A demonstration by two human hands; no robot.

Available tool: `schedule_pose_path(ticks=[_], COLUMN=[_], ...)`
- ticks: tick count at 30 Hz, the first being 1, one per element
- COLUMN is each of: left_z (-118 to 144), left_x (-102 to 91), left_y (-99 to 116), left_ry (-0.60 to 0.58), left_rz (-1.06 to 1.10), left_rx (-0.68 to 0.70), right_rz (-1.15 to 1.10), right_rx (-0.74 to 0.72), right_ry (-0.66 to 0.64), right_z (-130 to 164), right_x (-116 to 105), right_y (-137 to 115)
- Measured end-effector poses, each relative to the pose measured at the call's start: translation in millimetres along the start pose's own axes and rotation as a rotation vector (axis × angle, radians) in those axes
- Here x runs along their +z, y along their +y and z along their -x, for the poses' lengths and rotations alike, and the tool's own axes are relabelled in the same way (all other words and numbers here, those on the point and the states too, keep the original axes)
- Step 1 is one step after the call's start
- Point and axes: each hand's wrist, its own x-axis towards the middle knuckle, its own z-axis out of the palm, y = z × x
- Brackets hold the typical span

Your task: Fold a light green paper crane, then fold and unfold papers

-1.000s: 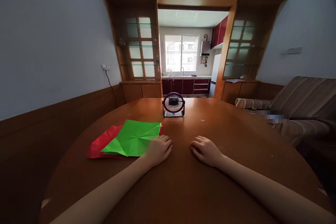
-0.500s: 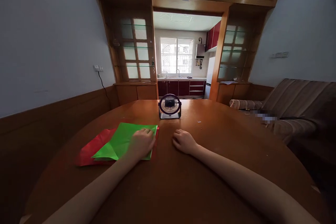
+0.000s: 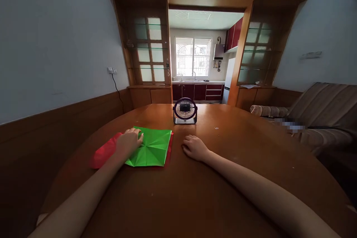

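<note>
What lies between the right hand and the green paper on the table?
Only bare table, in the head view. The right hand rests flat just right of the green paper, whose red sheet edge peeks out beneath.

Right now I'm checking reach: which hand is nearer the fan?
Right. The right hand lies flat on the table just in front of the fan; the left hand rests on the green paper, farther left.
</note>
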Motion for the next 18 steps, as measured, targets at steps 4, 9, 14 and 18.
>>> schedule_pose_path(ticks=[4, 9, 14, 18], left_z=[4, 33, 65, 67], left_x=[-5.9, -16.0, -17.8, -17.6], left_y=[27, 89, 133, 130], left_ry=[0.013, 0.061, -0.018, -0.138], left_rz=[0.041, 0.166, 0.338, 0.393], left_rx=[0.107, 0.375, 0.783, 0.88], right_rz=[0.008, 0.003, -0.119, -0.229], right_rx=[-0.012, -0.012, -0.054, -0.081], right_ry=[0.0, -0.007, -0.003, 0.019], right_z=[0, 9, 29, 36], right_x=[0, -5, -12, -14], right_y=[0, -2, -3, -2])
